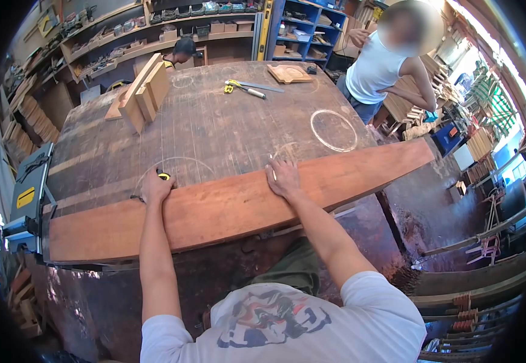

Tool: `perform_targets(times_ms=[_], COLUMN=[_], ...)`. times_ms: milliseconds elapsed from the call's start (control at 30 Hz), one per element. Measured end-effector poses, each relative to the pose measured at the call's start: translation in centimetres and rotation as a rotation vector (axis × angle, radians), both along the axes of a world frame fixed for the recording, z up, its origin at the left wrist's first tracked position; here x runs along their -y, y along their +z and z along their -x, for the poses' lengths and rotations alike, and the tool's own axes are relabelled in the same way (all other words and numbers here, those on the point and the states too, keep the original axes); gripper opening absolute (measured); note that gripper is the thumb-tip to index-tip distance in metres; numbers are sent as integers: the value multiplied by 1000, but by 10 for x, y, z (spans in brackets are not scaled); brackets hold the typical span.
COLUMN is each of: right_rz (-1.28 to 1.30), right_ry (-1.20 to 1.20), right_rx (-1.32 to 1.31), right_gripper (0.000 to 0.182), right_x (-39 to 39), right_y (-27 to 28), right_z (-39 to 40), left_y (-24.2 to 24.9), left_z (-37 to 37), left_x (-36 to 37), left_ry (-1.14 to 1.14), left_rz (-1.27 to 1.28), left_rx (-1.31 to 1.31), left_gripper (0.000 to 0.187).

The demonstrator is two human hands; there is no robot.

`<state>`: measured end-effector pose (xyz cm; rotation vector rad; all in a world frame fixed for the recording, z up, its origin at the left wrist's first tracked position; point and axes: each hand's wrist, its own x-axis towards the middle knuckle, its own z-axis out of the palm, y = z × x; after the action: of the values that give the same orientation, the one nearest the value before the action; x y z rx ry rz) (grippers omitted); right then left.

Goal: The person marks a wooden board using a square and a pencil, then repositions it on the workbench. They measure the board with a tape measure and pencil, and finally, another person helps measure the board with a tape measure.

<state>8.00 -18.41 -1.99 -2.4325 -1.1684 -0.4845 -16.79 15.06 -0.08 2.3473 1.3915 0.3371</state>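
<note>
A long reddish-brown wooden plank [226, 206] lies across the near edge of the workbench, its right end jutting past the corner. At the plank's far edge, left of its middle, my left hand [156, 187] is closed around a tape measure [164, 176], of which only a yellow and black bit shows. My right hand [283, 178] rests on the plank further right, fingers curled over its far edge. A thin, pale, pencil-like stick [274, 175] shows between those fingers.
On the workbench [226, 133] stand joined wooden boards [142, 97]. Further back lie a yellow-handled tool [229, 87], a saw-like blade [263, 85] and a wooden piece [289, 74]. A table machine [30, 193] borders the left. One person [377, 75] stands beyond the right corner; another [181, 53] is behind the bench.
</note>
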Motion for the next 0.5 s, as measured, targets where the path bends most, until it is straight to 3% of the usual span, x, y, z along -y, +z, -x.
perform_targets(times_ms=[67,167,267,367,500], right_rz=[83,-61,71,-57,10], right_ry=[-9,9,18,25,16], right_rx=[-55,51,-89,19,-71], right_gripper=[31,32,39,37,34], right_x=[2,0,2,0,2], right_y=[10,2,8,-5,-1], right_z=[5,1,1,-5,-3], left_y=[-4,-1,9,10,7], left_z=[-1,-1,1,1,0], left_x=[-2,1,6,6,7], left_ry=[-5,4,-8,1,6], left_rz=[-7,-2,25,14,11], left_rx=[9,3,-1,-12,6], left_gripper=[82,82,82,81,81])
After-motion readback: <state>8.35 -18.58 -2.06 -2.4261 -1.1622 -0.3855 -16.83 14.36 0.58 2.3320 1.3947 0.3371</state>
